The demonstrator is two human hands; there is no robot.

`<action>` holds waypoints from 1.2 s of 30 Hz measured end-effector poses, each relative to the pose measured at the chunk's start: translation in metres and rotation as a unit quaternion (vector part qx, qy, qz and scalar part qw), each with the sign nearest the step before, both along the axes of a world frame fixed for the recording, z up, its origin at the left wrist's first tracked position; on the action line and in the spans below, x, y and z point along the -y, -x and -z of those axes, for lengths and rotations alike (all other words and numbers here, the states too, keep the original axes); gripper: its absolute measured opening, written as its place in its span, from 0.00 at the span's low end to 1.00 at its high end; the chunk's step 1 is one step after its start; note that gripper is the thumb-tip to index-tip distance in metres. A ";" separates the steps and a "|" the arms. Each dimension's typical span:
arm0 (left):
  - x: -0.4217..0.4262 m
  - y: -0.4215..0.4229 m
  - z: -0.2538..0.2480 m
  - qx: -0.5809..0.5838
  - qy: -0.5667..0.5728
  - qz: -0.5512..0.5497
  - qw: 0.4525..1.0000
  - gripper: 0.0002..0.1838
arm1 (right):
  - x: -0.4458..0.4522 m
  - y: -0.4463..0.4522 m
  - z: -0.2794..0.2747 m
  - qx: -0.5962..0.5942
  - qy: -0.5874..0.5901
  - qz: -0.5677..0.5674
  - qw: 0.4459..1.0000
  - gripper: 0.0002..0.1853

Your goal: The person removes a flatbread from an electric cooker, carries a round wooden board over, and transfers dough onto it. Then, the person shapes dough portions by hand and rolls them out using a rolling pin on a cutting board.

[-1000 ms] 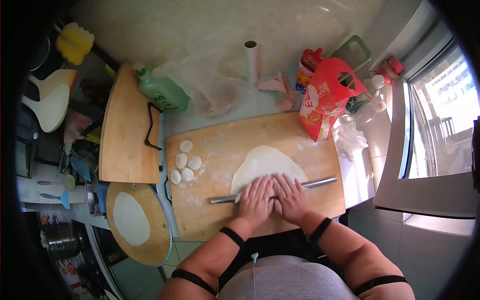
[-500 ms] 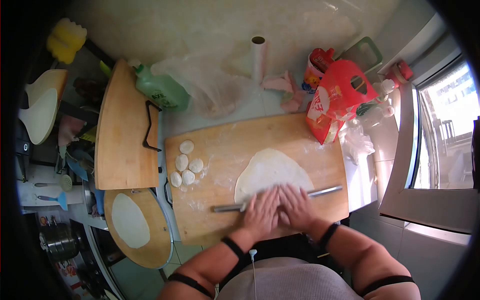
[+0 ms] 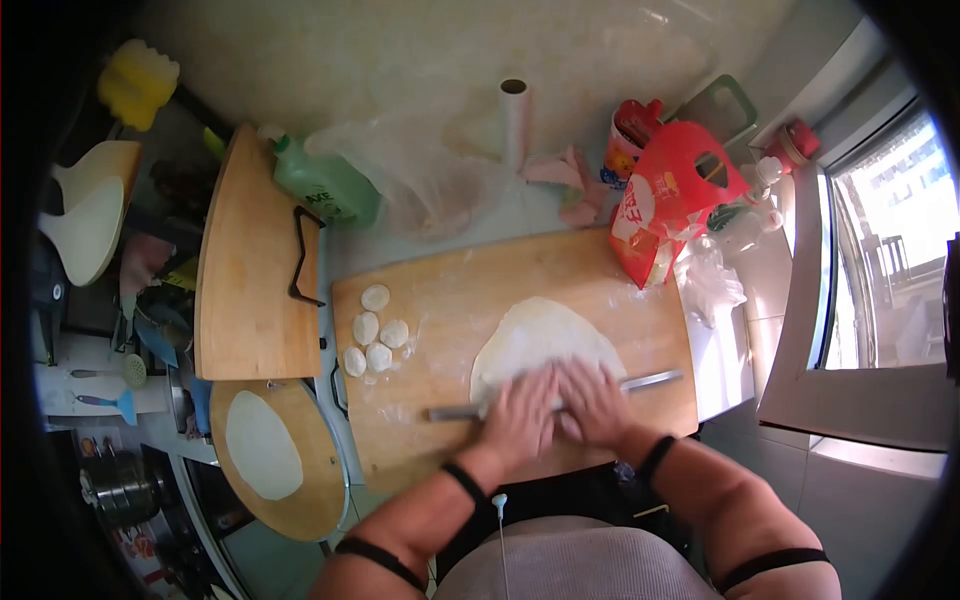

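Note:
A thin, wide sheet of dough (image 3: 545, 340) lies on the floured wooden board (image 3: 450, 290). Across its near edge runs a metal rolling pin (image 3: 650, 380), both ends showing and its middle under my hands. My left hand (image 3: 520, 412) rests flat on the pin with fingers stretched forward. Beside it, my right hand (image 3: 595, 403) presses on the same pin, also flat, the two hands nearly touching. Both are slightly blurred. Several small dough discs (image 3: 379, 357) sit at the board's left side.
Another dough sheet (image 3: 262, 445) lies on a round board (image 3: 325, 455) at lower left. An upright wooden board (image 3: 255, 280) stands left, near a green bottle (image 3: 330, 185). Behind are a plastic wrap roll (image 3: 513, 130) and a red bag (image 3: 665, 205). An open window (image 3: 890, 250) is right.
The view has shifted slightly. My hands stay flat on the rolling pin, with only a slight movement over the near part of the dough. The dough discs have not moved on the board.

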State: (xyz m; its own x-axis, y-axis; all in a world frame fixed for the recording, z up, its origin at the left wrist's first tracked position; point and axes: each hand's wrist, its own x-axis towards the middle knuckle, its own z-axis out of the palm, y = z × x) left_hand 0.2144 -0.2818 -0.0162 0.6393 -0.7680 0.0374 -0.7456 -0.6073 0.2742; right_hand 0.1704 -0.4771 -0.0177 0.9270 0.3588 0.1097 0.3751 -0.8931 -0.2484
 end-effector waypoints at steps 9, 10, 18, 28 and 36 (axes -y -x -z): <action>0.002 -0.081 -0.026 -0.044 -0.052 -0.038 0.997 0.33 | 0.016 -0.071 -0.006 0.014 -0.036 -0.041 0.998 0.29; 0.004 -0.077 -0.025 -0.043 -0.050 -0.040 0.997 0.33 | 0.016 -0.065 -0.006 0.015 -0.034 -0.044 0.998 0.29; -0.027 -0.008 -0.007 -0.567 0.449 -0.354 0.593 0.30 | -0.009 -0.014 -0.009 -0.022 -0.045 0.152 0.987 0.27; -0.047 0.020 -0.038 -0.709 0.472 -0.418 0.315 0.41 | -0.088 0.036 -0.077 -0.390 -0.181 0.121 0.894 0.35; -0.046 0.025 -0.007 -0.678 0.537 -0.427 0.263 0.41 | -0.112 0.069 -0.065 -0.275 -0.245 0.091 0.925 0.35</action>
State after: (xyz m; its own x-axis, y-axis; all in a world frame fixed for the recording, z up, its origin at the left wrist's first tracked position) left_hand 0.1890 -0.2353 -0.0089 0.5463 -0.3351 -0.7676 0.7636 0.5759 0.2921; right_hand 0.1012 -0.3654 0.0475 0.9313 0.2234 -0.2876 -0.0733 -0.6586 -0.7489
